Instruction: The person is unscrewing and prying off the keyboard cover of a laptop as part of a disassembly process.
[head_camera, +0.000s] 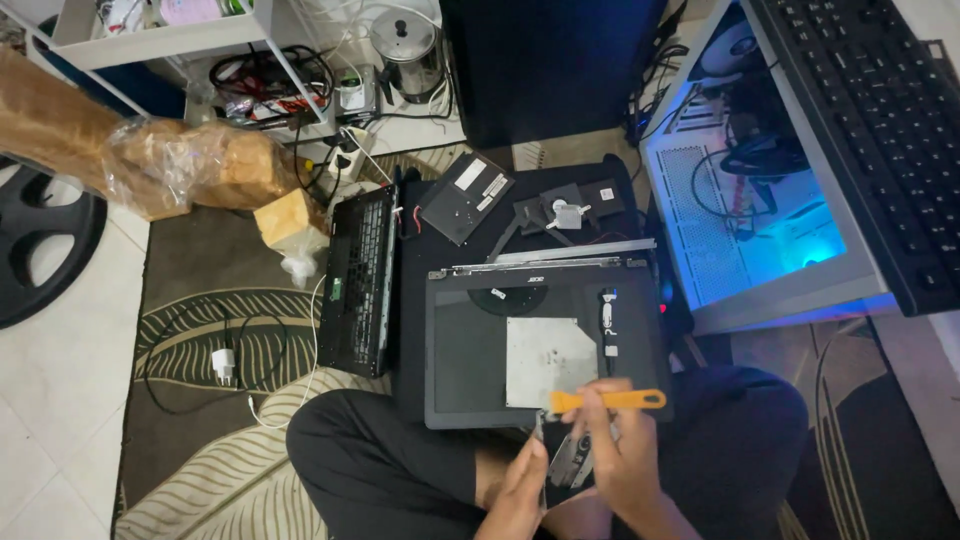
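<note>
The person sat cross-legged on a patterned rug (200, 330) with a dark laptop shell (540, 345) lying flat in front of the knees. The right hand (620, 450) hovered at the shell's near edge, its fingers (598, 398) pinched around an orange pry tool (608, 401), which lay level across the lower right corner of the shell. The left hand (520, 495) sat just below, fingers closed on a small silver part (570, 460); what the part was could not be told, as the hands hid most of it. A square metal plate (548, 360) rested on the shell beside the tool's tip. To the left of the shell lay a keyboard frame (357, 280), and behind it a black panel (466, 197). A white charger (223, 362) with its cable lay on the rug, well apart. A lit computer case (760, 230) stood open on the right
</note>
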